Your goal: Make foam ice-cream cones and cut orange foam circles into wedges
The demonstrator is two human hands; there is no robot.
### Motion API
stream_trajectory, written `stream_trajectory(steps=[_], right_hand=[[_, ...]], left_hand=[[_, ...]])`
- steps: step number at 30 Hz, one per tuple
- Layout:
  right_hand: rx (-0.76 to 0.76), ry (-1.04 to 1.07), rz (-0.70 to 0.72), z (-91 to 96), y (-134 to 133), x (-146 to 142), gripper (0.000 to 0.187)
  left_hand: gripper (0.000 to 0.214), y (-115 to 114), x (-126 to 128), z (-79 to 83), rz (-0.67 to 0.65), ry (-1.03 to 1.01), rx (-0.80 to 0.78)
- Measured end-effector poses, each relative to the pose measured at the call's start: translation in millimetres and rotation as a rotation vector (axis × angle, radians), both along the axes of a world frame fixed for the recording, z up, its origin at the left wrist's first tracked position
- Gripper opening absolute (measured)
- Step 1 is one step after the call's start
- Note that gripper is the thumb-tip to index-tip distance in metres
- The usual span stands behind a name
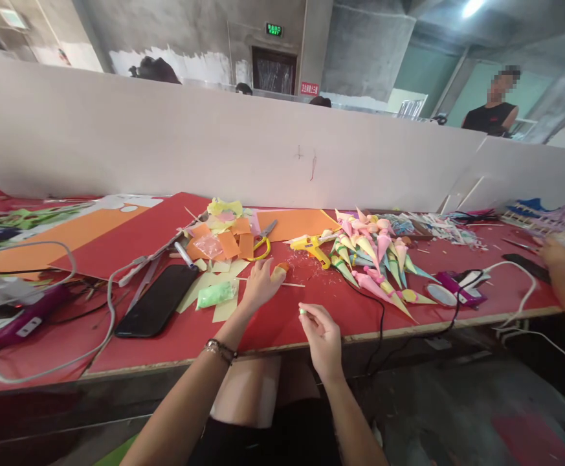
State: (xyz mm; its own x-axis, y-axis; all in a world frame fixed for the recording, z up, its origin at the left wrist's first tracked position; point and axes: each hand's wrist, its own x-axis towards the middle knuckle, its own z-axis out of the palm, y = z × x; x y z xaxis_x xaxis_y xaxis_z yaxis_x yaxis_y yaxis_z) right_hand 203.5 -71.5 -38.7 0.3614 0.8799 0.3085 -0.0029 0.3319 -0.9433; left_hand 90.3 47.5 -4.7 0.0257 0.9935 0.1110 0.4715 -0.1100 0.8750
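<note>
My left hand (259,283) rests on the red table (282,323), its fingers closed round a small orange and cream paper cone (280,270). A thin wooden stick (289,284) lies just beyond it. My right hand (321,335) hovers near the table's front edge, pinching a tiny pale bit (302,311) between thumb and fingertips. A yellow glue gun (312,246) lies a little behind both hands. To the right sits a pile of pink, green and yellow paper cones (374,255).
A black phone (157,300), a green packet (215,294), yellow scissors (261,244) and orange paper pieces (228,243) lie to the left. Cables and a purple device (10,320) are at far left. Another person's hand (556,255) works at the right. A white partition (214,142) backs the table.
</note>
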Motion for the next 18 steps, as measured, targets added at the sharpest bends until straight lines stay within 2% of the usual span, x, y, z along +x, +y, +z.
stream_trajectory(steps=[3, 6, 11, 14, 18], right_hand=[[-0.038, 0.107, -0.039, -4.3, 4, 5, 0.024], [-0.12, 0.193, -0.037, -6.7, 7, 10, 0.026], [-0.113, 0.162, -0.013, -2.3, 12, 14, 0.027], [-0.058, 0.132, -0.009, 5.1, 19, 14, 0.024], [0.004, 0.128, -0.005, 20.8, 29, 12, 0.02]], left_hand=[[0.046, 16, 5, -7.4, -0.009, 0.167, 0.014], [0.041, 21, 5, -12.2, -0.043, 0.303, 0.047], [0.026, 23, -3, -8.9, -0.112, 0.423, 0.107], [0.026, 17, -11, -2.0, -0.155, 0.426, 0.146], [0.038, -9, -24, 6.4, -0.167, 0.352, 0.219]])
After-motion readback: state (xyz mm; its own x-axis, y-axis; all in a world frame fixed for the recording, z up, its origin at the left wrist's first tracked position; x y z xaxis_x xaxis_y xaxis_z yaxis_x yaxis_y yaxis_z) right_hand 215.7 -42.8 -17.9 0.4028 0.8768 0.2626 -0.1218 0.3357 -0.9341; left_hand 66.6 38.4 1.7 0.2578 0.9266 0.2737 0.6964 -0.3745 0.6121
